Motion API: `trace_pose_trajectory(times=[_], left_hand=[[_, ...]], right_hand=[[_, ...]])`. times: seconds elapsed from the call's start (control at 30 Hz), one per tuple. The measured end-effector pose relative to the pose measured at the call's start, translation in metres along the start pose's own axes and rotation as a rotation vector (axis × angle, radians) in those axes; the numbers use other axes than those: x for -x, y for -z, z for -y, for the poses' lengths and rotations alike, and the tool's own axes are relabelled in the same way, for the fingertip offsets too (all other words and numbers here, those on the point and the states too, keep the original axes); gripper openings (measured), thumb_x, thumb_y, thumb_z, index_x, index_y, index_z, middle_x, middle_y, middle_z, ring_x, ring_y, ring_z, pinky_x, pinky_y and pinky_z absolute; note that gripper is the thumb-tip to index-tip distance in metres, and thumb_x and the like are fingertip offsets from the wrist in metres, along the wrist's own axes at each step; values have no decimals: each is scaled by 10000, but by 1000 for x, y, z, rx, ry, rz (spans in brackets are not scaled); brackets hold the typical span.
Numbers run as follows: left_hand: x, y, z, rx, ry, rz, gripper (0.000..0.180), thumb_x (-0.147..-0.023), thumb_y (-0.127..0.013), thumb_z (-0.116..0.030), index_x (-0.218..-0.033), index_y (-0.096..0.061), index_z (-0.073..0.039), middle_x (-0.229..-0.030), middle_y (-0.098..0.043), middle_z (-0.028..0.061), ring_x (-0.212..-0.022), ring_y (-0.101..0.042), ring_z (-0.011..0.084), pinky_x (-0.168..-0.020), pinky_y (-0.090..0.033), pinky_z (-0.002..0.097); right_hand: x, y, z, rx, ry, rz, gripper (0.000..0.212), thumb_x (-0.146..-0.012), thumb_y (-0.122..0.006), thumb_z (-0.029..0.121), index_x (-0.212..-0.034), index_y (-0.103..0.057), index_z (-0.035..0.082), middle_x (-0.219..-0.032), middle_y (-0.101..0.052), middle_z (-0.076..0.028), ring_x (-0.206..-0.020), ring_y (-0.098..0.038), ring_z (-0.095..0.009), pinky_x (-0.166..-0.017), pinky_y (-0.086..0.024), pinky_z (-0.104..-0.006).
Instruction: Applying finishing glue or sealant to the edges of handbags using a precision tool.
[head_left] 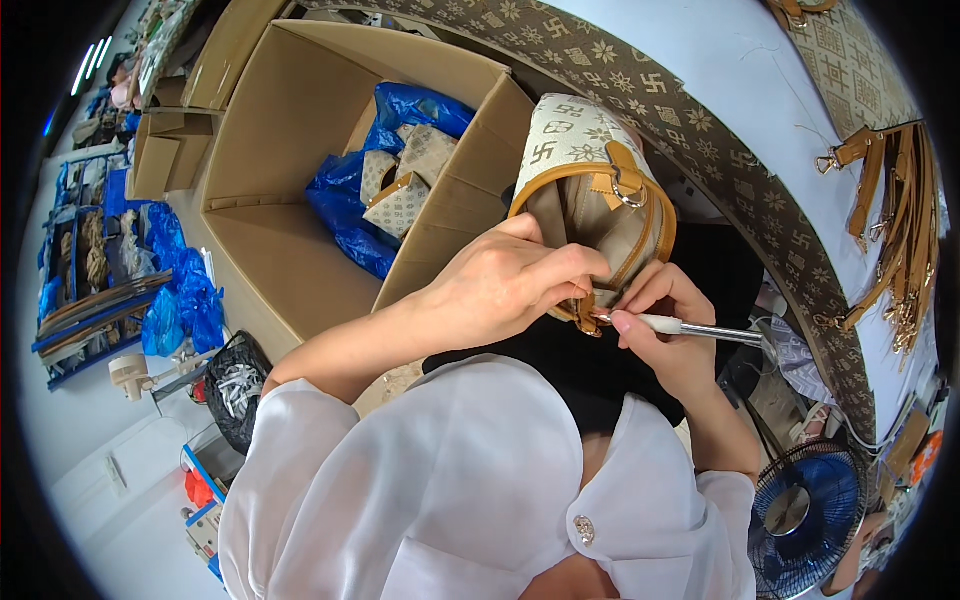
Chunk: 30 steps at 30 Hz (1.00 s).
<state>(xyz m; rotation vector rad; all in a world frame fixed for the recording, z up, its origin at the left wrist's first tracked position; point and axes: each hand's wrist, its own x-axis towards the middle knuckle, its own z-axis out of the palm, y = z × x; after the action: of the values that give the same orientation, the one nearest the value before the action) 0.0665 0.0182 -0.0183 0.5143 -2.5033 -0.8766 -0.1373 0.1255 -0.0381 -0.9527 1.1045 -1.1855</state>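
A cream patterned handbag [575, 130] with brown trim lies in front of me, its mouth open toward me and its beige lining showing. On its far rim a brown tab [622, 160] carries a metal ring. My left hand [505, 280] is closed at the near rim, pinching a small brown strap end [588, 322] with metal on it. Beside it, my right hand [672, 325] grips a slim tool [722, 332] with a white handle and a silver shaft. The tool's other end points at that strap end; its tip is partly hidden by my fingers.
Left of the bag stands an open cardboard box [270, 250] with blue plastic and patterned pieces inside. Brown straps with metal clips [895, 220] hang at the right table's edge, over patterned cloth [690, 115]. A fan [800, 515] stands lower right, a black bag [238, 390] lower left.
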Motion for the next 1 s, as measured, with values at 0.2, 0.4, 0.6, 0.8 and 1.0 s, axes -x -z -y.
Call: trace_pose_trajectory(times=[0.2,0.4,0.6,0.8,1.0], left_hand=[[-9,11,-6,74,84,107,391,-797,-756,-106,-1169,-637,-102,-810,-730,-51,-694,-651,91,-706,-390,261],[-8,10,-7,58,120,123,444,-793,-762,-96,-1217,-632,-117,-810,-731,-62,-689,-646,89,-699,-378,257],[-6,5,-6,29,92,54,431,-789,-766,-79,-1199,-642,-120,-798,-730,-54,-671,-631,88,-687,-371,254],[-4,0,-4,17,56,-7,417,-787,-769,-75,-1184,-649,-113,-790,-730,-47,-657,-622,87,-668,-366,253],[-4,-2,-4,21,35,-38,412,-787,-768,-70,-1182,-651,-102,-784,-728,-45,-627,-610,86,-650,-357,256]], right_hand=[[-4,4,-5,-131,24,13,165,-839,-684,-34,-830,-530,25,-824,-579,-54,-680,-592,-80,-622,-505,-214],[-4,7,-6,-216,-36,1,162,-839,-682,-38,-839,-533,27,-823,-573,-48,-665,-580,-74,-614,-503,-214],[-3,0,-8,-26,56,-13,164,-834,-680,-36,-843,-530,30,-835,-568,-65,-620,-554,-85,-558,-463,-190],[-2,-6,-10,26,115,-8,160,-822,-713,-35,-841,-566,25,-841,-588,-48,-681,-589,-82,-591,-469,-198],[-2,-5,-10,61,127,-7,155,-818,-725,-32,-836,-580,20,-837,-605,-49,-693,-608,-85,-588,-472,-201]])
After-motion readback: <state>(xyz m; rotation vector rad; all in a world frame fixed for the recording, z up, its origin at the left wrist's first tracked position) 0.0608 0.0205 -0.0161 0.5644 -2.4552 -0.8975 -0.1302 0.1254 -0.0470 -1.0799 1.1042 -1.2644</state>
